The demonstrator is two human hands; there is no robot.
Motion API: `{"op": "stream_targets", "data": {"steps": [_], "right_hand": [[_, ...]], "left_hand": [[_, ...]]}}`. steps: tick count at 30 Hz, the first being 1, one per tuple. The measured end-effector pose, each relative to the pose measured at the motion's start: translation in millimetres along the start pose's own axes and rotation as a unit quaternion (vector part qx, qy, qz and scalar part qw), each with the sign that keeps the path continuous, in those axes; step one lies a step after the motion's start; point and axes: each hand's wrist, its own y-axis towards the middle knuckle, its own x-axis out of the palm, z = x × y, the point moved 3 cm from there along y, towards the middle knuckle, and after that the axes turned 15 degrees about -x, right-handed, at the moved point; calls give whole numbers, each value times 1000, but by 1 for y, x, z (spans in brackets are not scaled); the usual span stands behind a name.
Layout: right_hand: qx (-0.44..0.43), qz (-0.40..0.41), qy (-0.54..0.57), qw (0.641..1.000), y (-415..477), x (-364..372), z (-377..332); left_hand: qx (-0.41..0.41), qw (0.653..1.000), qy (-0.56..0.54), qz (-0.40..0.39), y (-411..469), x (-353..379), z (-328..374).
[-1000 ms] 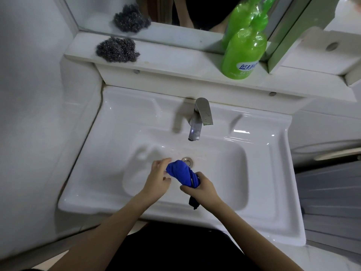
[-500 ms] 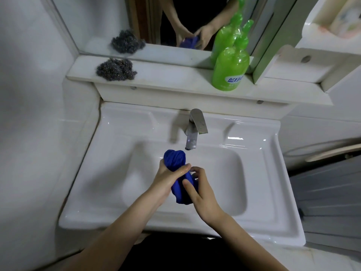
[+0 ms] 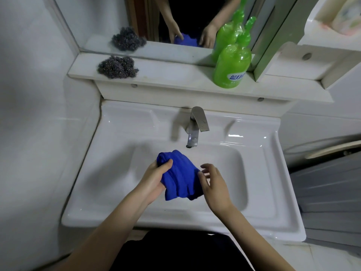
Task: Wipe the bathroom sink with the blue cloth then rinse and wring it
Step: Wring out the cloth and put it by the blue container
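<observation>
Left hand (image 3: 154, 181) grips blue cloth (image 3: 180, 176); right hand (image 3: 214, 184) has let go.

A white shelf (image 3: 175, 79) ran along the wall below the mirror and above the sink. A dark steel-wool scourer (image 3: 118, 67) lay near its left end. A green plastic bottle (image 3: 232, 65) with a blue-and-white label stood upright toward the right end, close against the mirror. The two sat well apart, with bare shelf between them.
</observation>
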Motion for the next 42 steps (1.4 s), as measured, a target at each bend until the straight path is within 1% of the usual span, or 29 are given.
{"op": "stream_targets", "data": {"steps": [2, 3, 4, 6, 8, 12, 14, 16, 18, 20, 21, 23, 24, 25, 26, 28, 29, 30, 31, 32, 33, 35, 37, 38, 40, 42], "right_hand": [[-104, 45, -13, 993, 0, -8, -22], [-142, 45, -5, 989, 0, -8, -33], [-161, 26, 6, 987, 0, -7, -43], [-161, -20, 6, 987, 4, -1, -52], [-152, -35, 2, 988, 10, 3, -52], [-118, -27, 86, 989, 18, -4, -43], [-106, -30, 78, 991, 18, -7, -42], [-73, -20, 82, 994, 18, -10, -42], [-16, 5, 130, 991, 22, -16, -38], [34, 33, 176, 983, 30, -27, -32], [57, 34, 201, 977, 34, -33, -29], [89, 12, 270, 958, 40, -46, -25], [88, -8, 304, 948, 43, -53, -25], [74, -37, 320, 944, 45, -59, -24], [46, -75, 304, 949, 46, -65, -24], [-21, -152, 203, 967, 45, -73, -24], [-58, -174, 137, 974, 45, -75, -22], [-87, -179, 80, 977, 46, -77, -19], [-103, -167, 47, 979, 46, -79, -16], [-101, -150, 38, 983, 46, -82, -14], [-94, -134, 61, 985, 45, -84, -15], [-90, -122, 115, 982, 42, -87, -20], [-104, -126, 132, 978, 40, -91, -31], [-111, -128, 147, 975, 40, -94, -37], [-122, -133, 173, 968, 40, -100, -48], [-141, -155, 178, 962, 40, -105, -58]], "left_hand": [[9, 1000, 18, -3, -3, 4, 7], [12, 999, 30, -9, -4, 8, 9], [15, 999, 40, -18, -7, 13, 11], [20, 998, 58, -30, -8, 21, 12], [20, 996, 74, -33, -10, 26, 13], [24, 991, 122, -48, -9, 21, 17], [26, 990, 132, -43, -8, 21, 15], [34, 989, 140, -22, -9, 26, 15], [67, 981, 182, 21, -9, 28, 18], [107, 964, 235, 58, -10, 29, 23], [121, 957, 252, 71, -11, 28, 26], [134, 944, 292, 79, -14, 30, 30], [132, 938, 311, 82, -17, 30, 32], [125, 936, 319, 87, -19, 30, 35], [114, 938, 317, 85, -20, 30, 37], [94, 948, 299, 54, -22, 29, 41], [86, 952, 291, 37, -23, 30, 41], [83, 954, 288, 29, -24, 31, 41], [83, 953, 291, 30, -24, 32, 40], [87, 948, 305, 37, -25, 34, 39], [91, 940, 327, 43, -27, 37, 36], [107, 920, 376, 28, -31, 49, 29], [129, 913, 386, 12, -32, 60, 22], [143, 915, 377, 25, -32, 64, 19], [172, 917, 350, 80, -32, 70, 18], [205, 910, 342, 117, -36, 74, 20]]}}
